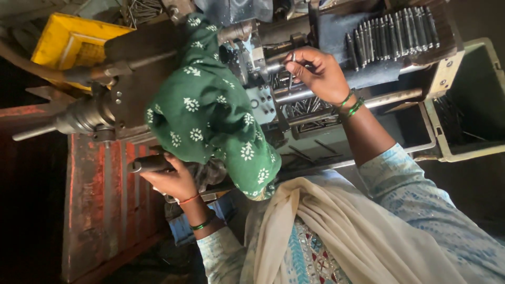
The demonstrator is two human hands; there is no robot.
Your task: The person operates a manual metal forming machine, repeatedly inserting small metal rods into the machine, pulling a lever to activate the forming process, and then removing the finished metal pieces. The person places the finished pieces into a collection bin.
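Head view: right hand point(321, 71) pinches slim grey metal pin point(292, 59).

Small metal pin point(292, 57), dark and slender, stood pinched between the right thumb and fingertips point(300, 54). Dark lever handle point(150, 164), cylindrical and roughly horizontal, lay enclosed by the curled left fingers point(167, 169), its rounded end protruding beyond them.
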